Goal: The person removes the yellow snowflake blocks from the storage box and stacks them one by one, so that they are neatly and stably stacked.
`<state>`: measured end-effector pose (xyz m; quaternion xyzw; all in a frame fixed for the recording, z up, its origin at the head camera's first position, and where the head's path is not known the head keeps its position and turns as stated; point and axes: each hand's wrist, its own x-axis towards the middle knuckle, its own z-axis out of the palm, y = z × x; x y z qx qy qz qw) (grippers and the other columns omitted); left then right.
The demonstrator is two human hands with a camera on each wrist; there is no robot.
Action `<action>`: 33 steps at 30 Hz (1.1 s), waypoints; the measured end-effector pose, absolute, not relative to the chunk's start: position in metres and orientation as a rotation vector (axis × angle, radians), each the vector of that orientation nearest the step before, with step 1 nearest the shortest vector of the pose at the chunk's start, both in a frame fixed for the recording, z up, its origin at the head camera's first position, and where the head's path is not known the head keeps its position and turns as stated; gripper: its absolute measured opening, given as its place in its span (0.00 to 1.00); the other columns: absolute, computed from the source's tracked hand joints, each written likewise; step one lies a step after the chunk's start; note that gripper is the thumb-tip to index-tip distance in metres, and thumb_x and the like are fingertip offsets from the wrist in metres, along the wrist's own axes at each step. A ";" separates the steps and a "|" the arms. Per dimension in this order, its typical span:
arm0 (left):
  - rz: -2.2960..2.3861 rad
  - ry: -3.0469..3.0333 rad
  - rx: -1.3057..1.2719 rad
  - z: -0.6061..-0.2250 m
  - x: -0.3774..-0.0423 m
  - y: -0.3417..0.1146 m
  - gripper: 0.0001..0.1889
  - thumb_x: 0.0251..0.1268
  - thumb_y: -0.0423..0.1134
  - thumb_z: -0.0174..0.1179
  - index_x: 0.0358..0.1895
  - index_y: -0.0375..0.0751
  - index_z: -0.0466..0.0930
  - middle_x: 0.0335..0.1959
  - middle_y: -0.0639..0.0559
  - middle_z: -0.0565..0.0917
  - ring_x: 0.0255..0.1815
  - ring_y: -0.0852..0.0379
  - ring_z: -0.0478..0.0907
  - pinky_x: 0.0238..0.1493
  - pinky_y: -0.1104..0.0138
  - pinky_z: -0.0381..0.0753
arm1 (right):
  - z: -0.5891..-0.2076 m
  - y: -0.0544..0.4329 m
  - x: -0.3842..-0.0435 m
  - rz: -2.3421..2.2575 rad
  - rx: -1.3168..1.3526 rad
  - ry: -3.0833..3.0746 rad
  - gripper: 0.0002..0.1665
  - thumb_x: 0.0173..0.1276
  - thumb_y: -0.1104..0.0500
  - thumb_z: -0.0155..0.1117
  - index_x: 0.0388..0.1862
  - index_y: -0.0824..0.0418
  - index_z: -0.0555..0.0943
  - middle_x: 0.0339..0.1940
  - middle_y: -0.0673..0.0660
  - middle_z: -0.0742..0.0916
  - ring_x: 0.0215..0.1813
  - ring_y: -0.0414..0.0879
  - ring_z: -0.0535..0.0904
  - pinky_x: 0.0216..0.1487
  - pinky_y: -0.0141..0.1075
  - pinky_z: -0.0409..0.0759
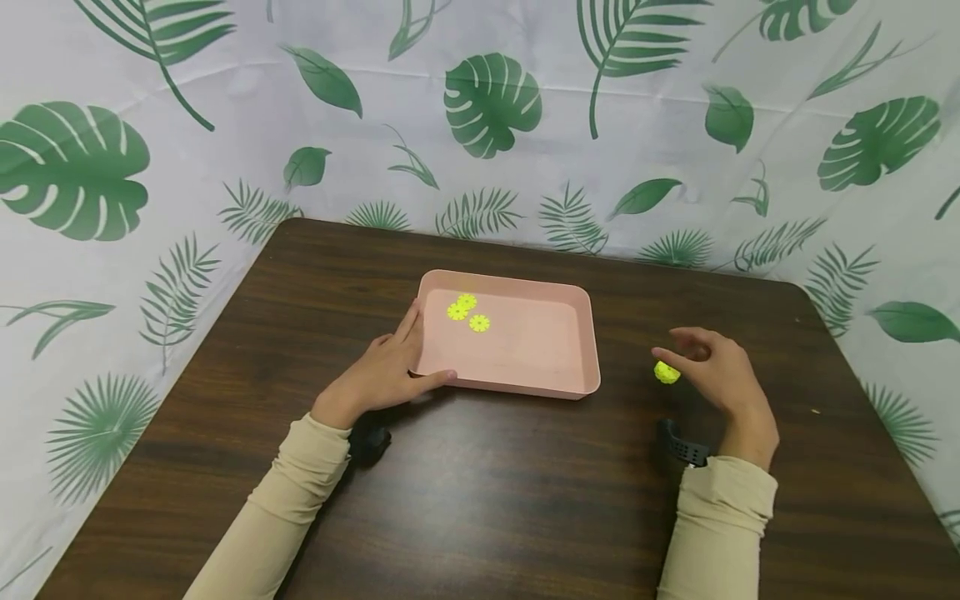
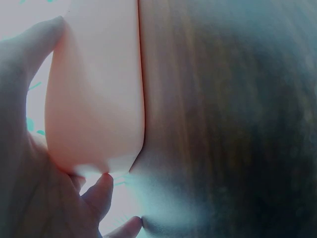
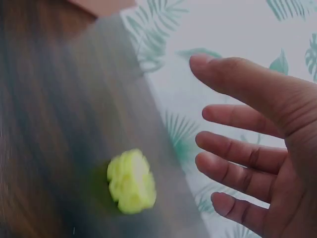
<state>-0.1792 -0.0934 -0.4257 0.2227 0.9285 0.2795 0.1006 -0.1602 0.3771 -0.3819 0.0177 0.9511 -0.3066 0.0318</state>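
Observation:
My left hand (image 1: 378,371) rests spread against the near left corner of a pink rectangular tray (image 1: 517,385). Its thumb lies at the near rim and the fingers reach along the short left side; the left wrist view shows fingertips at the tray wall (image 2: 99,99). Three flat yellow-green notched discs (image 1: 479,322) lie inside the tray toward its left, two of them overlapping. To the right of the tray, a yellow-green clump of notched discs (image 3: 131,181) lies on the table. My right hand (image 1: 720,371) hovers by this clump, thumb and fingers apart with nothing between them.
The dark wood-grain table (image 1: 487,500) extends around the tray. White cloth with green leaf prints (image 1: 491,104) hangs behind it and along the sides. A black strap (image 1: 682,446) shows at the right wrist, and a tiny pale speck (image 1: 816,411) lies farther right.

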 end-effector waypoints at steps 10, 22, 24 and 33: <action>0.832 2.745 0.646 -0.426 -0.179 -0.096 0.59 0.68 0.72 0.55 0.84 0.36 0.34 0.86 0.41 0.32 0.84 0.45 0.49 0.73 0.36 0.57 | -0.370 0.327 -0.175 -1.030 -0.160 3.011 0.35 0.73 0.42 0.69 0.67 0.65 0.79 0.55 0.67 0.84 0.52 0.58 0.78 0.53 0.55 0.76; 0.841 2.740 0.640 -0.428 -0.178 -0.095 0.60 0.68 0.72 0.54 0.84 0.35 0.34 0.86 0.43 0.32 0.82 0.45 0.55 0.75 0.37 0.55 | -0.373 0.268 -0.199 -1.099 -0.296 2.966 0.28 0.72 0.46 0.71 0.60 0.65 0.82 0.44 0.62 0.85 0.44 0.54 0.77 0.46 0.47 0.77; 0.837 2.741 0.644 -0.428 -0.178 -0.095 0.60 0.68 0.72 0.54 0.84 0.35 0.34 0.86 0.42 0.32 0.83 0.46 0.53 0.75 0.38 0.55 | -0.374 0.259 -0.202 -1.102 -0.304 2.951 0.28 0.72 0.45 0.71 0.59 0.64 0.83 0.45 0.62 0.84 0.45 0.55 0.77 0.46 0.47 0.78; 0.836 2.740 0.634 -0.426 -0.177 -0.096 0.59 0.69 0.72 0.54 0.84 0.34 0.34 0.86 0.43 0.32 0.83 0.49 0.52 0.75 0.39 0.55 | -0.379 0.222 -0.216 -1.165 -0.415 2.879 0.28 0.70 0.48 0.73 0.63 0.60 0.83 0.48 0.61 0.86 0.48 0.56 0.79 0.50 0.48 0.79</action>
